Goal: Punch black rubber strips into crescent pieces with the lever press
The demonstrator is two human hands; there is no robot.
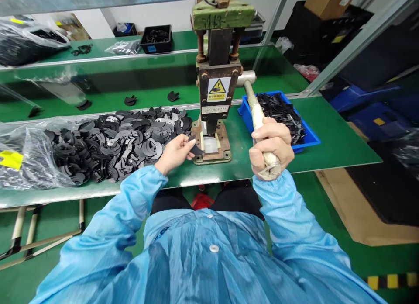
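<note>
A hand press (218, 83) with a green top and a yellow warning label stands on the green bench in front of me. My right hand (272, 146) is wrapped round its lever (255, 105), which is covered in pale wrapping. Between the thumb and fingers of my left hand (176, 152) is a curved black plastic piece (196, 148), held at the left edge of the press base (225, 154). Beside that hand lies a large heap of similar curved black pieces (121, 142).
A blue bin (310, 142) of thin black parts sits right of the press. At the left, a clear plastic bag (32, 168) lies by the heap. Behind are loose curved pieces (130, 100) and a black tray (156, 48) of parts. The bench's front edge (209, 184) runs before me.
</note>
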